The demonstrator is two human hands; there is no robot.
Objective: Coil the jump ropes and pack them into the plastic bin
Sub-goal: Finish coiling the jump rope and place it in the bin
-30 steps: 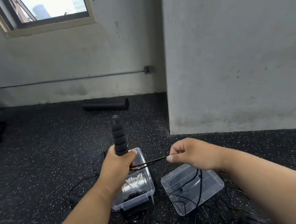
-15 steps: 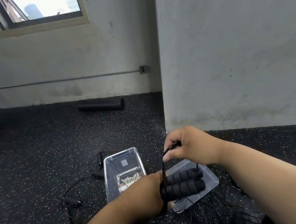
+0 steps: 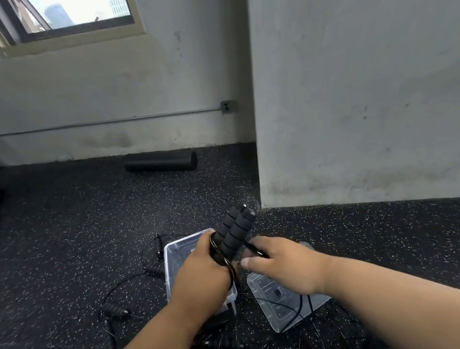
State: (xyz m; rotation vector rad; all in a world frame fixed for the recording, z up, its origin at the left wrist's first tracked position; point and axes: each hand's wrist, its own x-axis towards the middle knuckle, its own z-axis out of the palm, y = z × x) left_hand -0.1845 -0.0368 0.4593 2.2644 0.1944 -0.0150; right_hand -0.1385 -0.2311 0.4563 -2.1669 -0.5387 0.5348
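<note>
speckled black rubber flooring (image 3: 64,240) runs to a pale concrete wall (image 3: 353,84), with a window (image 3: 76,10) at upper left and a dark foam roller (image 3: 162,161) lying at the base of the wall. left hand (image 3: 203,271) is closed around the lower ends of two black foam jump rope handles (image 3: 234,234), held side by side and tilted up to the right; thin black cord loops (image 3: 226,261) wrap around the handles at the edge of this hand. right hand (image 3: 281,260) sits just right of the handles, its fingers curled and pinching a short length of the black cord near the handle bundle. clear plastic bin (image 3: 174,253) stands on the floor directly below the left hand, largely covered by it; its contents cannot be determined. clear lid (image 3: 284,304) lies flat on the floor beside the bin, under the right wrist, with cord strands crossing it. more jump ropes (image 3: 116,310) lie uncoiled on the floor to the left of and in front of the bin, their handles and cords loosely tangled.
</note>
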